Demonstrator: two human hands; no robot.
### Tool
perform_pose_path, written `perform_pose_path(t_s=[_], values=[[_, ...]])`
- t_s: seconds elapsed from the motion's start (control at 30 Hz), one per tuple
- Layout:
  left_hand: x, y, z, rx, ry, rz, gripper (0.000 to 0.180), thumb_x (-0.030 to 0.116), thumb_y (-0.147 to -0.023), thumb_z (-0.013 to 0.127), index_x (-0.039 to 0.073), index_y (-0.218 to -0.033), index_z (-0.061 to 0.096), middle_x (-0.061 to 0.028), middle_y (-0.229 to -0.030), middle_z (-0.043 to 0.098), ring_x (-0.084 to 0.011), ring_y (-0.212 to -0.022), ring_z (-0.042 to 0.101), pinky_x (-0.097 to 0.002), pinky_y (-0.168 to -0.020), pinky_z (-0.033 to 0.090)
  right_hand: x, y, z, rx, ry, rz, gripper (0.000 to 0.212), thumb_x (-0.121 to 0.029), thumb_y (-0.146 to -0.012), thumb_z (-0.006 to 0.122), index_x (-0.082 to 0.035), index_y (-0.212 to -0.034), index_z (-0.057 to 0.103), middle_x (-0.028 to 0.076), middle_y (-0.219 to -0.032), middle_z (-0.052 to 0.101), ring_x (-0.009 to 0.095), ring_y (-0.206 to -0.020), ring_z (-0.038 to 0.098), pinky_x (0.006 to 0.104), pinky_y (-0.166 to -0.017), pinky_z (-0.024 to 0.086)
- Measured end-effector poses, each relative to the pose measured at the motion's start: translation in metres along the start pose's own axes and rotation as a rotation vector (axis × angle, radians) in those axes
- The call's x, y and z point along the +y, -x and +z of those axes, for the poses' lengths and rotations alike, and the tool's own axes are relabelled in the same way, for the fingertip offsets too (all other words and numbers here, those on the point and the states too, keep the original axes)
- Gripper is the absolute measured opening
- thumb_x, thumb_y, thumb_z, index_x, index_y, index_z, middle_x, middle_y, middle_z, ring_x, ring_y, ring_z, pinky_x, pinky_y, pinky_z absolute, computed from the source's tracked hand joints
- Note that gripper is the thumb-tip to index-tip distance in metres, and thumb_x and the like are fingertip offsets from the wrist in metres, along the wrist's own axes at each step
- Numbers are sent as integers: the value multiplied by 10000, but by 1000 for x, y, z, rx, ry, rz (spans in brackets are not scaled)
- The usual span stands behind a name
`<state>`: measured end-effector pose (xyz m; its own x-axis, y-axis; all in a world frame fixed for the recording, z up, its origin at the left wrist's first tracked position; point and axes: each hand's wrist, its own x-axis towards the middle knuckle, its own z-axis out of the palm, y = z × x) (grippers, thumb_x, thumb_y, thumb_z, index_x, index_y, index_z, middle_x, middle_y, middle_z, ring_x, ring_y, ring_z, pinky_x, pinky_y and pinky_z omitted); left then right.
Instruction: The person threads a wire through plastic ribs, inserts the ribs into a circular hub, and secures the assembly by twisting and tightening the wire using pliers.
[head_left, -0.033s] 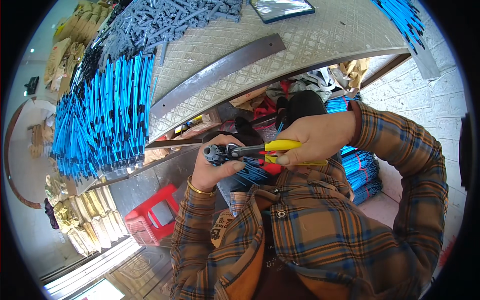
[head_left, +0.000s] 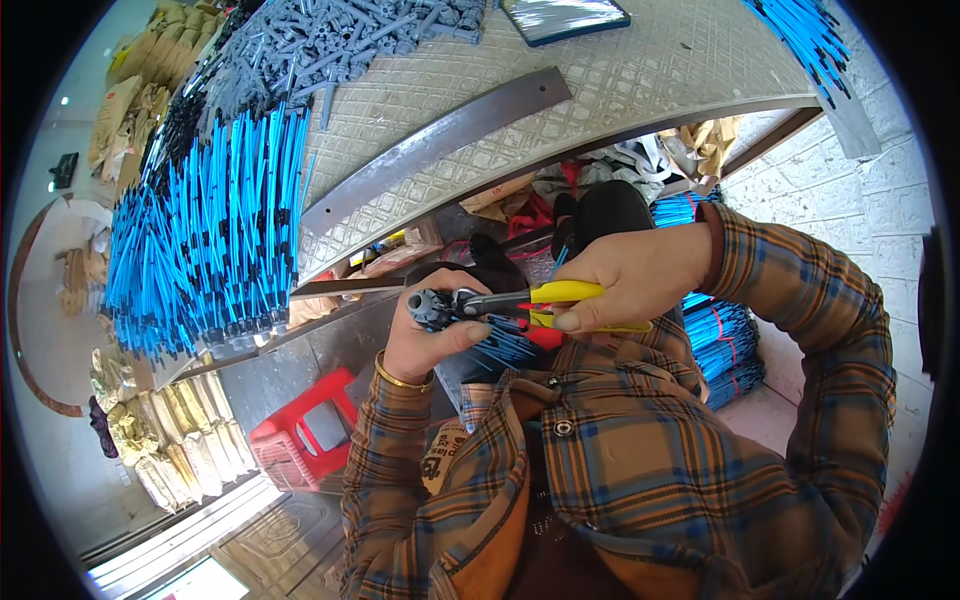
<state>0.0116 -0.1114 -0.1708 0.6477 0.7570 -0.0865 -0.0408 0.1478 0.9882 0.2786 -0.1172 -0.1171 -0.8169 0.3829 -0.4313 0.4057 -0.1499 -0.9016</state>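
Note:
My left hand [head_left: 428, 345] is closed around a grey ribbed plastic fitting [head_left: 428, 308], its round end facing up past the thumb. Thin blue rods with dark ends [head_left: 505, 348] show just beyond that hand, over my lap. My right hand [head_left: 640, 275] grips pliers [head_left: 566, 291] with yellow handles. Their dark metal jaws reach to the fitting at my left fingers; what exactly lies between the jaws is too small to tell.
On the patterned table stand a heap of grey plastic parts [head_left: 350, 40], a large pile of blue rods [head_left: 215, 235], a flat metal bar [head_left: 440, 145] and a dark-framed mirror-like panel [head_left: 565, 18]. A red plastic stool [head_left: 305, 430] is at left; tied blue bundles [head_left: 722, 345] lie at right.

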Motion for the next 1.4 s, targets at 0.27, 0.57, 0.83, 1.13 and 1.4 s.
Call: perform_pose_path(t_s=[0.27, 0.57, 0.83, 1.13, 1.4], values=[[1, -1, 5, 8, -74, -3, 329, 180, -676, 709, 25, -917, 545, -74, -785, 573, -187, -783, 509, -305, -699, 411, 13, -3, 2, 32, 53, -94, 327, -314, -900, 531, -27, -1058, 534, 52, -769, 587, 130, -710, 553, 280, -646, 451], [-7, -1, 5, 67, 9, 0, 247, 89, -671, 710, 23, -861, 566, -57, -834, 576, -125, -768, 522, -254, -687, 415, 39, -16, 32, 244, 68, -180, 333, -328, -897, 533, -26, -1035, 537, 105, -817, 595, 181, -738, 568, 323, -669, 455], [-6, -1, 4, 44, -23, 12, 242, 59, -661, 715, 20, -860, 582, -34, -863, 576, -90, -758, 526, -226, -675, 420, 16, -5, 4, 60, 135, -48, 344, -349, -906, 510, -21, -1007, 532, 92, -770, 583, 166, -724, 571, 321, -655, 457], [-1, 1, 7, 35, -3, -31, 264, 55, -660, 719, 19, -884, 585, -18, -847, 580, -76, -759, 526, -221, -676, 423, 1, 3, 5, -41, -181, 169, 364, -362, -908, 498, -9, -991, 529, 82, -728, 574, 160, -677, 561, 325, -612, 452], [5, -2, 16, 56, -56, -37, 256, 30, -672, 712, 21, -897, 591, -12, -824, 599, -76, -748, 541, -220, -678, 431, -4, 6, -2, 31, 222, 62, 350, -348, -896, 512, -8, -973, 544, 116, -746, 595, 215, -677, 577, 341, -614, 454]])
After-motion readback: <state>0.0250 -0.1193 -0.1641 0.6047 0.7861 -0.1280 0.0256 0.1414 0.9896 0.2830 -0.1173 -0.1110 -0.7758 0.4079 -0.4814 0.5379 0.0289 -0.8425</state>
